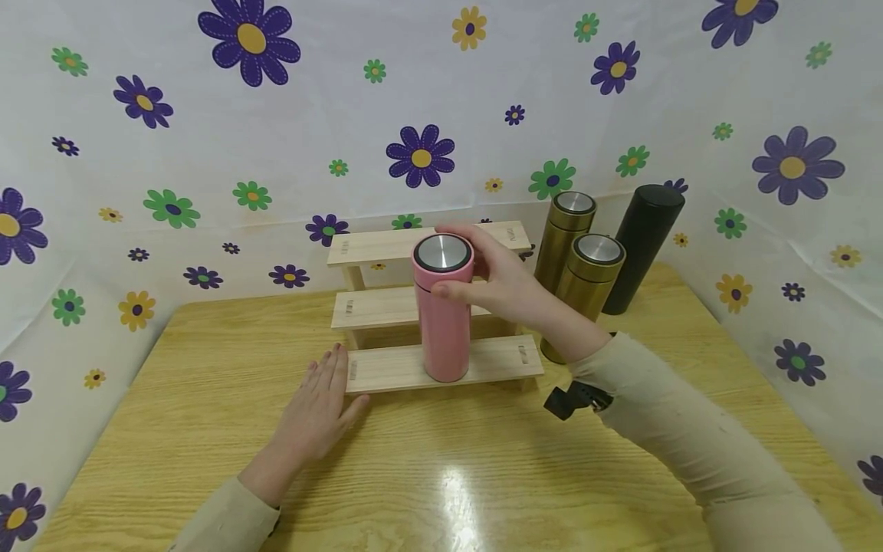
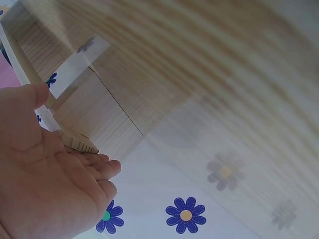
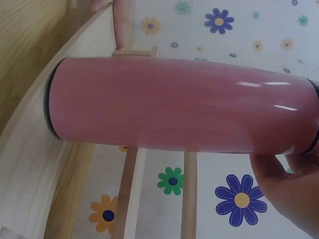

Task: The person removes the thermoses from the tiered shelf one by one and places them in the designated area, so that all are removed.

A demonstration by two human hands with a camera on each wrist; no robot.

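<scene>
A pink thermos bottle (image 1: 445, 330) with a steel-topped lid stands upright on the lowest step of a three-tier wooden shelf (image 1: 386, 370). My right hand (image 1: 500, 280) grips it near the top, thumb in front and fingers behind. In the right wrist view the pink bottle (image 3: 174, 104) has its base against the wooden step. My left hand (image 1: 313, 406) lies with fingers straight at the left end of that lowest step, touching it. The left wrist view shows the left hand (image 2: 55, 174) beside the step's end.
Right of the shelf stand two gold thermos bottles (image 1: 592, 287), one behind the other, close to my right forearm. A taller black cylinder (image 1: 645, 245) stands behind them. A flower-printed cloth (image 1: 290, 138) hangs behind and beside the wooden table (image 1: 228, 360).
</scene>
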